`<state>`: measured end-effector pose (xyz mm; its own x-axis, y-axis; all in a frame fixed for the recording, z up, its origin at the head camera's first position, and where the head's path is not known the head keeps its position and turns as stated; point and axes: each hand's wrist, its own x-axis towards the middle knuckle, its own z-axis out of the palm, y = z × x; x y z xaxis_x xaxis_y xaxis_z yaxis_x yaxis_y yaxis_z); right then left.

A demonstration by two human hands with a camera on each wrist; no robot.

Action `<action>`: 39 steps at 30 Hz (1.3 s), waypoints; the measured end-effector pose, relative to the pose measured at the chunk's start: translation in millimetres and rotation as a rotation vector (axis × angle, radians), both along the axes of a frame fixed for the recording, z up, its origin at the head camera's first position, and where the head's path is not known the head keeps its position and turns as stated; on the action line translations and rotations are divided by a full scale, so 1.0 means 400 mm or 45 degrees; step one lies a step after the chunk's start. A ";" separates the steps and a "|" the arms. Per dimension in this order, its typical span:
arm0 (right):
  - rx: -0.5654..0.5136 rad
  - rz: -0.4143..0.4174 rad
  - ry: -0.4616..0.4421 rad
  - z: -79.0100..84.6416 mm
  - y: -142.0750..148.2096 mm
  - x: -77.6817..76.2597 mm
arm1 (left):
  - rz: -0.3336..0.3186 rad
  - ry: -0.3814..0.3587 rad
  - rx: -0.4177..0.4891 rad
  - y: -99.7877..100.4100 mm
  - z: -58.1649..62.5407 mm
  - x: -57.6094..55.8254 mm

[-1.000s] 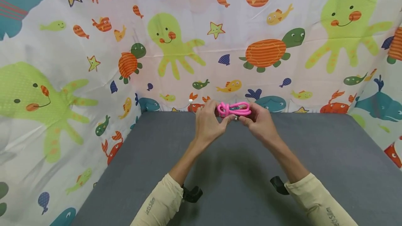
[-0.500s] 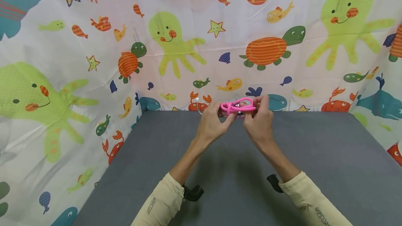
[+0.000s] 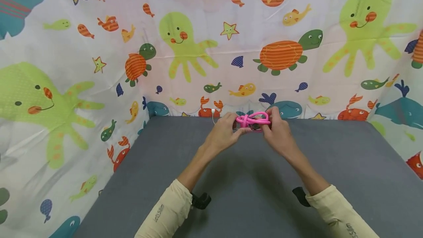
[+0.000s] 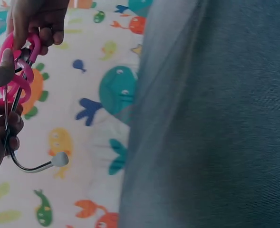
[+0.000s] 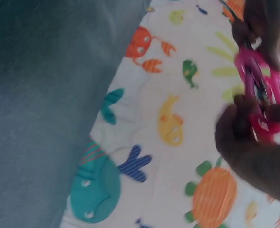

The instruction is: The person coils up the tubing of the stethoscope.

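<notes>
A stethoscope with pink tubing [image 3: 244,121] is held up near the back of the table. Its tubing is bundled in loops and wrapped across the middle. My left hand [image 3: 220,134] grips the left end of the bundle and the metal ear tubes. One curved ear tube ends in a pale ear tip [image 4: 60,159] below that hand in the left wrist view. With fingers and thumb my right hand [image 3: 280,135] pinches the looped end. Between the loops a dark, shiny round part [image 3: 255,126] shows, partly hidden. The right wrist view is blurred around the fingers.
A grey table [image 3: 158,172] lies under both arms. White cloth [image 3: 205,6] printed with sea animals hangs at the back and both sides. Black straps [image 3: 201,201] sit at the wrists, by the cream sleeves [image 3: 168,208].
Both hands and the stethoscope have shifted slightly right and a little lower. The right hand has changed its hold on the looped end. The left hand keeps its grip.
</notes>
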<state>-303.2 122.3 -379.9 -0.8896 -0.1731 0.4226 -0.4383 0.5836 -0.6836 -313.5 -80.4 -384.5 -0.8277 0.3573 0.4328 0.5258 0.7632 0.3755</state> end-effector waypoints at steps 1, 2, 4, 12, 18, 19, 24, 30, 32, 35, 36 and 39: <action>0.029 0.072 -0.072 -0.002 0.012 -0.004 | -0.005 -0.013 -0.017 0.000 -0.011 -0.005; 0.045 0.155 -0.147 -0.006 0.025 -0.010 | -0.012 -0.028 -0.029 0.001 -0.023 -0.009; 0.046 0.328 -0.297 -0.021 0.051 -0.022 | -0.024 -0.060 -0.053 0.005 -0.050 -0.017; 0.010 0.651 -0.695 -0.102 0.125 -0.050 | -0.047 -0.179 -0.179 0.015 -0.144 -0.034; 0.210 0.384 -0.501 -0.146 0.115 -0.073 | -0.123 -0.251 -0.239 0.039 -0.201 -0.074; 0.259 0.341 -0.467 -0.155 0.112 -0.078 | -0.133 -0.265 -0.245 0.042 -0.209 -0.079; 0.404 0.229 -0.512 -0.193 0.106 -0.089 | -0.211 -0.278 -0.300 0.043 -0.246 -0.095; 0.411 0.269 -0.451 -0.229 0.101 -0.096 | -0.225 -0.245 -0.379 0.043 -0.281 -0.098; 0.406 0.281 -0.429 -0.238 0.100 -0.100 | -0.201 -0.234 -0.415 0.042 -0.286 -0.092; 0.445 0.252 -0.431 -0.238 0.107 -0.092 | -0.184 -0.218 -0.414 0.039 -0.290 -0.080; 0.449 0.243 -0.435 -0.235 0.111 -0.085 | -0.179 -0.218 -0.392 0.036 -0.290 -0.074; 0.445 0.216 -0.428 -0.218 0.135 -0.053 | -0.160 -0.192 -0.300 0.018 -0.286 -0.055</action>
